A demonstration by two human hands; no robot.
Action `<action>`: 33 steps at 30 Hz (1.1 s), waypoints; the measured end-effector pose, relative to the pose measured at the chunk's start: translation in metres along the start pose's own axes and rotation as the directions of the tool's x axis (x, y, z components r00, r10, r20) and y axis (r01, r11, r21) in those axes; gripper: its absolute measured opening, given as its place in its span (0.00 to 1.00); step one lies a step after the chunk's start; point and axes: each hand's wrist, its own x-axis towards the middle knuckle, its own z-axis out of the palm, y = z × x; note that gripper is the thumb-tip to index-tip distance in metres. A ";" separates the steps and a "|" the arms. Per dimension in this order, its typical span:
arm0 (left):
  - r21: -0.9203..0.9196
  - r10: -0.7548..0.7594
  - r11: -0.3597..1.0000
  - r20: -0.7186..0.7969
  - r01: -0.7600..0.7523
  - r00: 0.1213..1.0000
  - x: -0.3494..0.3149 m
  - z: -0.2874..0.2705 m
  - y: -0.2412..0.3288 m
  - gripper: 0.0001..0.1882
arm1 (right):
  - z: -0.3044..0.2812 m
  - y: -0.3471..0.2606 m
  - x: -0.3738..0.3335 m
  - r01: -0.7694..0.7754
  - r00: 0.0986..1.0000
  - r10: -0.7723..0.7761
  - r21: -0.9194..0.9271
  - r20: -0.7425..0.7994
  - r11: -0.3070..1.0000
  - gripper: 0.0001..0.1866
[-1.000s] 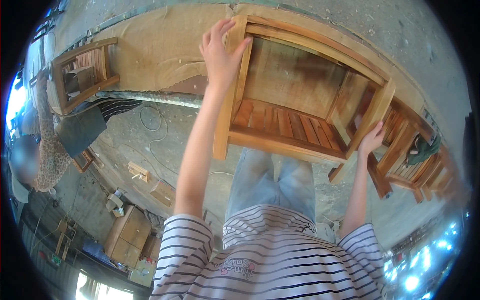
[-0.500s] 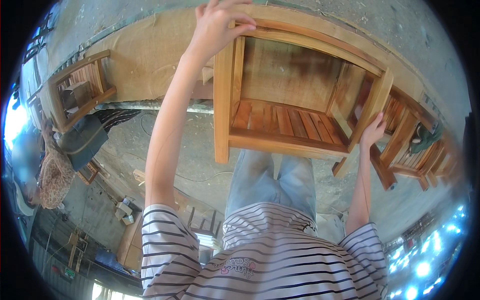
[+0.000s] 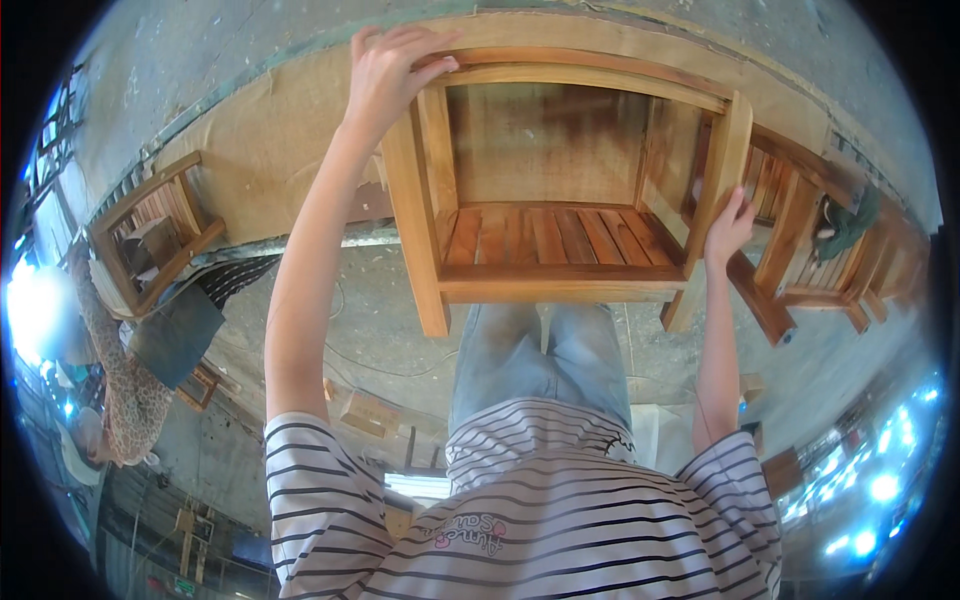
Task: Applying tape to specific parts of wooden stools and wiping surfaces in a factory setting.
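Observation:
In front of my legs is a wooden furniture frame (image 3: 560, 284) with thick legs, rails along its upper edge and a slatted panel low inside it. My left hand (image 3: 388, 72) is closed on its far left corner, thumb and fingers at the end of the upper rail. On the other side, my right hand (image 3: 730, 230) holds the outer face of the right leg, partly hidden by the leg. Whether the frame touches the floor, I cannot tell.
More slatted wooden furniture (image 3: 800, 230) stands close on the right, a dark green cloth (image 3: 848, 222) over it. A brown sheet (image 3: 265, 165) lies beyond. At left are another wooden frame (image 3: 150, 225) and a person in a patterned garment (image 3: 130, 390).
The wooden frame has shifted left and turned slightly in view, both my hands moving with it. My right hand still stays on the right leg, my left on the corner.

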 end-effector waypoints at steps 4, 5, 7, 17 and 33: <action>0.085 0.143 0.988 -0.144 -0.132 0.979 -0.005 0.000 0.001 0.07 | 0.003 0.004 0.001 -0.011 1.000 0.010 0.063 0.025 0.998 0.27; 0.083 0.150 0.987 -0.143 -0.139 0.978 -0.007 0.002 0.000 0.07 | 0.002 0.004 0.001 -0.011 0.999 0.008 0.078 0.033 0.997 0.27; 0.119 0.128 0.987 -0.197 -0.106 0.972 -0.011 0.008 0.004 0.07 | 0.000 0.005 0.001 -0.013 0.999 0.009 0.089 0.046 0.996 0.26; 0.269 0.223 0.946 -0.131 -0.182 0.966 -0.020 0.020 0.006 0.09 | 0.002 0.011 0.002 -0.038 0.999 0.036 0.100 0.025 0.994 0.25; 0.148 -0.056 0.988 0.150 0.034 0.987 -0.024 0.001 0.138 0.18 | -0.163 0.025 -0.093 -0.390 0.891 0.111 0.618 0.439 0.683 0.11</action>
